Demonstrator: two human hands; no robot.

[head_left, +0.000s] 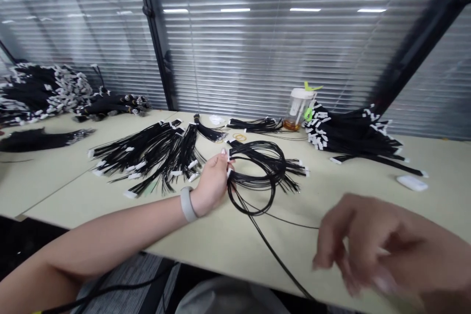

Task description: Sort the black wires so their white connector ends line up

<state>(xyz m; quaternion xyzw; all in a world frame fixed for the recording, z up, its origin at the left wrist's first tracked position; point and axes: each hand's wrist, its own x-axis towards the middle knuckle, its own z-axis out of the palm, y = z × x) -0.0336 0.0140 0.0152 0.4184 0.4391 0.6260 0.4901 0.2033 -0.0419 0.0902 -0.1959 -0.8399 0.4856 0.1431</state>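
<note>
My left hand [211, 179], with a grey band at its wrist, is closed on a looped black wire harness [274, 167]. White connectors sit beside its thumb and fingertips, and the loops spread to the right over the table. At lower right, my right hand [364, 245] is raised above the table, smeared by motion, its fingers bent. Whether it holds anything does not show clearly. A thin dark wire [290, 222] runs from near the loops to the edge of that hand, and a thicker dark cable [274, 254] slopes down to the front edge.
Fanned black wire bundles [158, 152] with white connectors lie left of the harness. Another wire pile [356, 130] stands at right, beside a lidded jar [297, 108] and a white object [412, 182]. Yellow rubber bands [239, 137] lie behind. A large harness heap [44, 91] fills the far left.
</note>
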